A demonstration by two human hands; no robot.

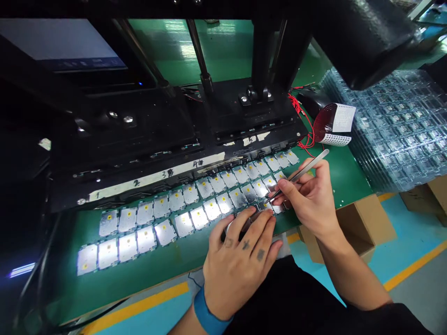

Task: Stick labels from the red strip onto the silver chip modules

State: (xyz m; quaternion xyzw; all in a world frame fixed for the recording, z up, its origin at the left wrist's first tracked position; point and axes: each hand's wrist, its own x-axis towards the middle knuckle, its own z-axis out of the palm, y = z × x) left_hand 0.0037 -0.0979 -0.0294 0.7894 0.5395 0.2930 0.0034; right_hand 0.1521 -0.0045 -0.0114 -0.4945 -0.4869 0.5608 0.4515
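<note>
Close to me, my left grip (237, 265) sits on silver circuit boards (223, 202), and I cannot tell if it is shut. My right grip (307, 200) clamps steel tweezers (300, 174), tips at 10 o'clock, over the green table (139, 279).

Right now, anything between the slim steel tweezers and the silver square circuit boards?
Nothing visible: the steel tweezers in the right hand reach the silver circuit boards; the left hand rests beside the tips.

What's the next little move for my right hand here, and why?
Probably lower the tweezers in your right hand gently onto the metal-shielded board below their tip: the tip is right at it, and your left hand rests beside it.
</note>
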